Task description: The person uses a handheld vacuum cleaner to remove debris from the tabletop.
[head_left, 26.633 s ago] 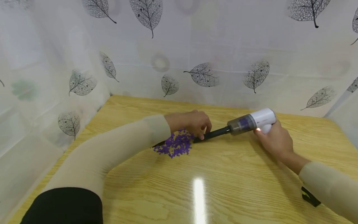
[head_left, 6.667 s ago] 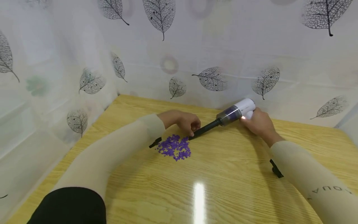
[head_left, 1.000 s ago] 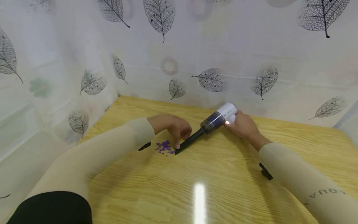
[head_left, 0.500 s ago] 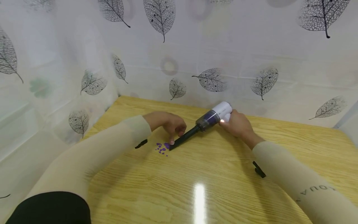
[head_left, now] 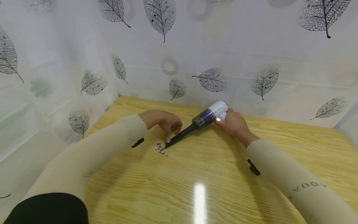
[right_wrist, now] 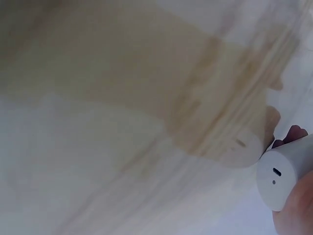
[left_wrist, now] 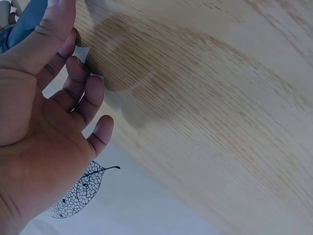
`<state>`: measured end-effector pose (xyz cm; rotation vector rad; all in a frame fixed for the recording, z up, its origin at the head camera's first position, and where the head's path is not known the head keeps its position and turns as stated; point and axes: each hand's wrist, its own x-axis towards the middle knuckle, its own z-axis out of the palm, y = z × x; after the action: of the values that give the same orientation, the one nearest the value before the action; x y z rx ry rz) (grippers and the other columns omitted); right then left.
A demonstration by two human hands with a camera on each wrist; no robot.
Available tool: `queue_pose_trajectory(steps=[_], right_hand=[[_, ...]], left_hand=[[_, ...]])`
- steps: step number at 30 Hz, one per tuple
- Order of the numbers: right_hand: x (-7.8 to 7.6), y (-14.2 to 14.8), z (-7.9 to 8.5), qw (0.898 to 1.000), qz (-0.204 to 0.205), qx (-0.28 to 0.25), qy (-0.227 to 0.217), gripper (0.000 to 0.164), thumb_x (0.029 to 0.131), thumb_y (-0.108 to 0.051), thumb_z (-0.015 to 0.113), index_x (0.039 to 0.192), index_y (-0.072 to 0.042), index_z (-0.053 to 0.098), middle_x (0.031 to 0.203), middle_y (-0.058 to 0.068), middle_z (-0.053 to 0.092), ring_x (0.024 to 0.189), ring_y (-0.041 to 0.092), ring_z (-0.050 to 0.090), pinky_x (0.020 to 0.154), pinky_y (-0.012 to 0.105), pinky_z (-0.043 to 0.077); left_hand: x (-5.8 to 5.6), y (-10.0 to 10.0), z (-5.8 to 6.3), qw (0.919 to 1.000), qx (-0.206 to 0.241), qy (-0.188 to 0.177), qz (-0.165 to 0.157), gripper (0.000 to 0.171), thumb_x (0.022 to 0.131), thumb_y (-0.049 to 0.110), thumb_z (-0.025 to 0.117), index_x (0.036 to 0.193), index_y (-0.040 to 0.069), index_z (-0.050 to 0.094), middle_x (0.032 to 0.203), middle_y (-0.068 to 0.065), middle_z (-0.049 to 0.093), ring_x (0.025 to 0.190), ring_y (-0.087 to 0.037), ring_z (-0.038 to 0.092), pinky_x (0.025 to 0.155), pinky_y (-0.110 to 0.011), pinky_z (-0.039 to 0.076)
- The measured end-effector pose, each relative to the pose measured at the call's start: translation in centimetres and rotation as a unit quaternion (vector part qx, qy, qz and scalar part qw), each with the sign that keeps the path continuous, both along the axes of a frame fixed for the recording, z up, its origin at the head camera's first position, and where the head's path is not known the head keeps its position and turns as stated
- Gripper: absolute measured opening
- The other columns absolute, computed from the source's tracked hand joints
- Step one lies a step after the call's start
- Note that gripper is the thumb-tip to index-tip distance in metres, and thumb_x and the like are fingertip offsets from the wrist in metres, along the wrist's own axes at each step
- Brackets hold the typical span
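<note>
A white handheld vacuum cleaner (head_left: 218, 107) with a see-through dust cup (head_left: 205, 118) slants across the table in the head view. Purple material shows inside the cup. My right hand (head_left: 233, 123) grips its handle. At the lower end of the long black nozzle (head_left: 181, 134), my left hand (head_left: 169, 123) holds on with thumb and fingers, the others loosely curled. A few small purple bits (head_left: 158, 144) lie just left of the nozzle tip. In the right wrist view the vacuum's white rear end (right_wrist: 276, 178) shows at the right edge.
The wooden table (head_left: 179, 180) carries a bright light reflection. Leaf-printed white sheeting (head_left: 195, 46) stands along its back and left side. A black strap piece shows under each forearm, by the left sleeve (head_left: 138, 142) and the right sleeve (head_left: 253, 167).
The purple pile has shrunk from a broad patch to a few bits. Over the last second both hands and the vacuum have shifted left and slightly back across the table.
</note>
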<state>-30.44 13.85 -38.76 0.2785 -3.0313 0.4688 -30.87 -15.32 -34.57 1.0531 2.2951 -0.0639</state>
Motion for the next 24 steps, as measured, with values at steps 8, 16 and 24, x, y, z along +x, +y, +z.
queue_pose_trajectory(steps=[8, 16, 24], right_hand=[[0.2, -0.8, 0.3, 1.0, -0.003, -0.003, 0.0, 0.057, 0.079, -0.047, 0.057, 0.1, 0.004, 0.045, 0.082, 0.015, 0.051, 0.068, 0.028, 0.05, 0.053, 0.038, 0.043], [0.0, -1.8, 0.4, 1.0, 0.008, -0.005, -0.004, 0.056, 0.08, -0.047, 0.056, 0.1, 0.004, 0.045, 0.084, 0.015, 0.052, 0.069, 0.028, 0.051, 0.055, 0.039, 0.045], [0.0, -2.3, 0.3, 1.0, 0.018, -0.003, 0.0, 0.057, 0.079, -0.047, 0.056, 0.102, 0.004, 0.044, 0.083, 0.015, 0.052, 0.07, 0.028, 0.051, 0.057, 0.042, 0.046]], left_hand=[[0.1, -0.9, 0.0, 1.0, 0.006, -0.002, 0.001, 0.05, 0.058, 0.038, 0.084, 0.092, 0.015, 0.056, 0.088, -0.001, 0.051, 0.082, -0.016, 0.045, 0.074, -0.029, 0.041], [0.4, -1.7, 0.4, 0.9999, -0.002, -0.01, 0.013, 0.049, 0.06, 0.038, 0.083, 0.094, 0.014, 0.056, 0.091, -0.003, 0.051, 0.084, -0.016, 0.044, 0.073, -0.029, 0.038], [0.8, -1.8, 0.2, 0.9998, -0.003, -0.016, 0.012, 0.055, 0.055, 0.04, 0.085, 0.094, 0.016, 0.054, 0.092, -0.001, 0.049, 0.085, -0.015, 0.043, 0.072, -0.028, 0.037]])
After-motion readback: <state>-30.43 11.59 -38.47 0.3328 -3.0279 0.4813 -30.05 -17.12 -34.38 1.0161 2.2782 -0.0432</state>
